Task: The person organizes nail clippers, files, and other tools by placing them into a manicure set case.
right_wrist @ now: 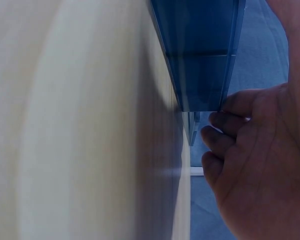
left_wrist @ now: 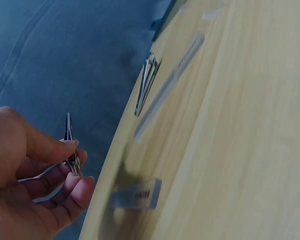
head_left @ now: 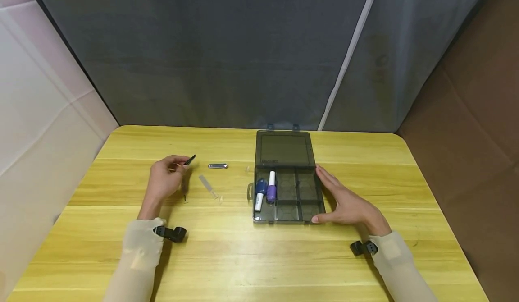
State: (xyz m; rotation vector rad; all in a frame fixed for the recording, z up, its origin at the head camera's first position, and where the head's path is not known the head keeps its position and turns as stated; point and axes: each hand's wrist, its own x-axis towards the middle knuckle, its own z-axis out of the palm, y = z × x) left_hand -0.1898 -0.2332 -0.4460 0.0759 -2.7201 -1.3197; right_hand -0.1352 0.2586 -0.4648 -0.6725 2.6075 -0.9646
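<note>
My left hand (head_left: 165, 180) pinches a small black-and-silver nail clipper (left_wrist: 69, 132) between thumb and fingers, above the table's left half. A silver nail clipper (head_left: 218, 166) lies to the right of that hand, near a translucent strip (head_left: 208, 186) with small print. Below the hand is another translucent piece (left_wrist: 137, 195). My right hand (head_left: 350, 205) touches the right side of a smoky divided box (head_left: 287, 203), fingers extended and thumb at the front corner. Its lid is laid back. Inside, in the left compartments, are a blue nail polish bottle (head_left: 261, 187) and a purple one (head_left: 271, 193), both white-capped.
Small clear bits (head_left: 220, 199) lie on the wooden table (head_left: 243, 257) between the left hand and the box. A latch (head_left: 249, 192) sticks out from the box's left side. Behind the table hangs a grey curtain (head_left: 202, 58).
</note>
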